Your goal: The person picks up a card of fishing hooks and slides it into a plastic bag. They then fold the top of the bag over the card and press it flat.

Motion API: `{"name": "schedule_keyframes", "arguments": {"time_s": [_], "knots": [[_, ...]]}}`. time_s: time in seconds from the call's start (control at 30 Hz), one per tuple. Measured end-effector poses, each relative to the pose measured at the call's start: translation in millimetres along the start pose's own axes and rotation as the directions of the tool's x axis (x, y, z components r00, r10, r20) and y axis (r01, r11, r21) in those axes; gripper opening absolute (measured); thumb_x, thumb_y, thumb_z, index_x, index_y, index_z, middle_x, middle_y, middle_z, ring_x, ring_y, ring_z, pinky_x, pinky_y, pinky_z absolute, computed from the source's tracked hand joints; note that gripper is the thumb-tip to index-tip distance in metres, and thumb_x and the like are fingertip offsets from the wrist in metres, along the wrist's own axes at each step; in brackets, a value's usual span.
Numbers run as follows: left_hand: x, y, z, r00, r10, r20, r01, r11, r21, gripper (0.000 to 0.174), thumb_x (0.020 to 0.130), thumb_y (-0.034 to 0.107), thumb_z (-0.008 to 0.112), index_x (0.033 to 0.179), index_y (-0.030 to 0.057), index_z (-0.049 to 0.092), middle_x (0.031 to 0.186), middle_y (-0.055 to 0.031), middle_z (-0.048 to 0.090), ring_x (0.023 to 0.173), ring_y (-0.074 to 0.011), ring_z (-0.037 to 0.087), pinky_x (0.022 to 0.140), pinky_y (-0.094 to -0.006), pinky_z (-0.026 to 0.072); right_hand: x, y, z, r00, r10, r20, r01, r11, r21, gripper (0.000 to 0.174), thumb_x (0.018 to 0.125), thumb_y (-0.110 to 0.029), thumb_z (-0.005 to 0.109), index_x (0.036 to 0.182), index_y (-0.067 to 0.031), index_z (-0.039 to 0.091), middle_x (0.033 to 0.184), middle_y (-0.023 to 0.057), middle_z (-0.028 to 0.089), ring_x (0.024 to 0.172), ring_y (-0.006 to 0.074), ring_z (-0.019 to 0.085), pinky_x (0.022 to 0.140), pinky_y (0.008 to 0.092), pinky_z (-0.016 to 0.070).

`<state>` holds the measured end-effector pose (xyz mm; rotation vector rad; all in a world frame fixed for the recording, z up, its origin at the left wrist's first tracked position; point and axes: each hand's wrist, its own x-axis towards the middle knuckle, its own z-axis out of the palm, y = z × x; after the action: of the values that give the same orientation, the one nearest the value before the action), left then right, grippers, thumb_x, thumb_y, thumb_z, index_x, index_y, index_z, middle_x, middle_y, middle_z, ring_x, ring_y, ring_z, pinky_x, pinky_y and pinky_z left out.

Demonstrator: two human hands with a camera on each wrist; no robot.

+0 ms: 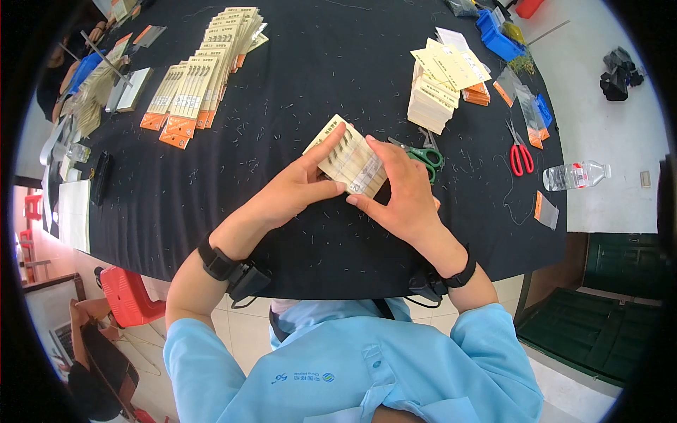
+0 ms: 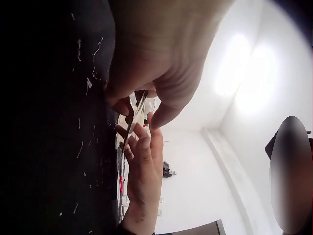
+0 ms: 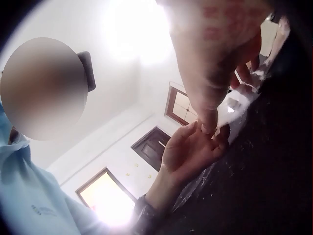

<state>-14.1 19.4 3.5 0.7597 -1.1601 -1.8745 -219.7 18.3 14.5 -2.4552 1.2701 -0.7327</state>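
Observation:
Between the two hands, over the near middle of the table, is a cream printed card (image 1: 343, 158) with a row of slim dark pieces on it and a shiny clear strip across its lower right. The left hand (image 1: 300, 185) holds its left side, index finger along the far edge and thumb at the near corner. On the opposite side the right hand (image 1: 407, 189) grips it with thumb and index finger. Seen edge-on in the left wrist view, the card (image 2: 133, 122) runs between the fingers of both hands. Green-handled scissors (image 1: 427, 156) lie just beyond the right hand.
Overlapping packed cards (image 1: 204, 77) with orange ends lie at the far left. A stack of cream cards (image 1: 431, 95) stands far right. Red-handled scissors (image 1: 520, 158), a water bottle (image 1: 575, 175) and a blue basket (image 1: 499, 37) are at the right. White thread scraps dot the black tablecloth (image 1: 317, 243).

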Motion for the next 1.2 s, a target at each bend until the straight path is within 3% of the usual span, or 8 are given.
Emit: {"name": "schedule_keyframes", "arguments": {"time_s": [0.17,0.2,0.37,0.43,0.57,0.63,1.07,1.2], "knots": [[1,-2,-3,0.998,-0.057,0.014,0.056,0.997,0.058,0.077,0.08,-0.009,0.054,0.147,0.0097,0.02,0.145,-0.0097,0.03,0.128,-0.0163,0.037,0.106,-0.0324,0.0324,5,10,-5,0.99,0.121,0.07,-0.138,0.929,0.345,0.065,0.074,-0.028,0.073,0.129,-0.0068,0.045,0.109,0.0146,0.058,0.099,0.0273,0.058,0.085,0.0375,0.0445],[1,-5,-4,0.999,-0.03,0.023,0.028,0.994,0.103,0.075,0.081,-0.008,0.053,0.146,0.0104,0.021,0.14,-0.0084,0.035,0.122,-0.0134,0.041,0.102,-0.0297,0.0355,6,10,-6,0.995,0.095,-0.014,-0.085,0.934,0.346,0.052,0.078,-0.02,0.07,0.123,-0.005,0.05,0.099,0.0139,0.061,0.091,0.0249,0.061,0.08,0.0332,0.0484],[-1,-6,-6,0.997,-0.041,0.069,0.03,0.988,0.151,0.071,0.083,-0.007,0.052,0.145,0.0115,0.026,0.132,-0.0072,0.043,0.112,-0.0106,0.047,0.097,-0.0269,0.0399,9,12,-8,0.992,0.122,-0.01,-0.104,0.879,0.465,0.034,0.081,-0.007,0.065,0.113,-0.0031,0.057,0.09,0.0091,0.06,0.087,0.0189,0.06,0.077,0.0292,0.0484],[-1,-5,-5,0.994,-0.063,0.09,0.043,0.978,0.205,0.072,0.082,-0.008,0.051,0.146,0.0141,0.027,0.13,-0.0079,0.045,0.11,-0.0105,0.049,0.094,-0.0272,0.0418,9,13,-9,0.981,0.161,0.105,-0.192,0.826,0.531,0.031,0.08,-0.007,0.065,0.11,-0.0024,0.058,0.088,0.0073,0.058,0.082,0.0159,0.059,0.074,0.0274,0.0485],[-2,-1,-3,0.99,-0.103,0.095,0.079,0.97,0.228,0.072,0.08,-0.009,0.051,0.145,0.0111,0.027,0.132,-0.0088,0.044,0.118,-0.0134,0.046,0.1,-0.0305,0.0383,6,17,-5,0.977,0.186,0.108,-0.214,0.799,0.562,0.028,0.081,-0.006,0.065,0.108,-0.0022,0.059,0.086,0.0055,0.058,0.077,0.0126,0.058,0.07,0.0257,0.0484],[-2,-2,-4,0.991,-0.084,0.1,0.046,0.942,0.333,0.073,0.08,-0.007,0.051,0.145,0.017,0.028,0.128,-0.0099,0.048,0.109,-0.0113,0.05,0.094,-0.0282,0.0429,5,18,-5,0.953,0.239,0.186,-0.303,0.752,0.585,0.027,0.083,-0.008,0.065,0.109,-0.0021,0.059,0.09,0.0033,0.059,0.081,0.0086,0.056,0.073,0.0235,0.0467],[-3,2,-3,0.988,-0.128,0.087,0.092,0.939,0.332,0.073,0.077,-0.008,0.052,0.144,0.0115,0.031,0.132,-0.0105,0.045,0.115,-0.0144,0.048,0.098,-0.0311,0.0403,6,21,-5,0.945,0.268,0.189,-0.327,0.723,0.609,0.01,0.081,-0.005,0.065,0.088,-0.0013,0.058,0.085,0.0048,0.058,0.071,0.011,0.057,0.066,0.0238,0.0472],[-2,3,-5,0.99,-0.113,0.085,0.089,0.966,0.242,0.072,0.076,-0.006,0.054,0.143,0.0095,0.032,0.133,-0.0105,0.044,0.117,-0.0149,0.047,0.099,-0.031,0.0394,9,19,-9,0.993,0.095,0.071,-0.118,0.862,0.494,0.008,0.082,-0.002,0.061,0.086,-0.0027,0.054,0.097,0.0074,0.056,0.078,0.0145,0.056,0.068,0.0252,0.0465]]}}
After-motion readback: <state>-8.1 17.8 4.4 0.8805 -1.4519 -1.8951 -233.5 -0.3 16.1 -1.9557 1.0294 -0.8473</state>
